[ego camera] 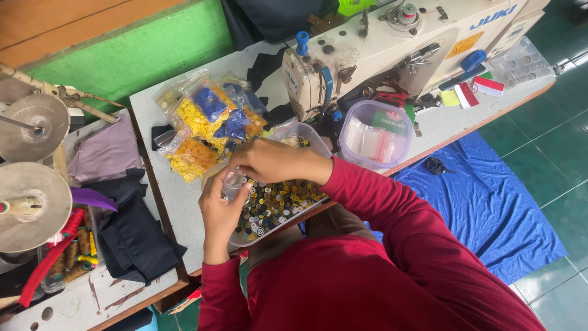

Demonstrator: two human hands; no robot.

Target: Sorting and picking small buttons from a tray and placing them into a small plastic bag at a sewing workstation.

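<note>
Nearest the camera, a red sleeve (380, 270) fills the lower frame, hiding the near edge of the surface (184, 202). The left hand (220, 211) curls its fingers round a small clear bag (234, 182); the right hand (275, 160) pinches the bag's top from above, covering most of it, so its contents cannot be made out. Both hover over a tray of mixed buttons (282, 205). Beyond lie bags of yellow and blue buttons (205, 125), a lidded clear tub (369, 135) and a sewing machine (392, 43), cut off at the top.

A white sewing machine (392, 49), bags of yellow buttons (205, 132), and blue cloth (484, 202) on the floor.
</note>
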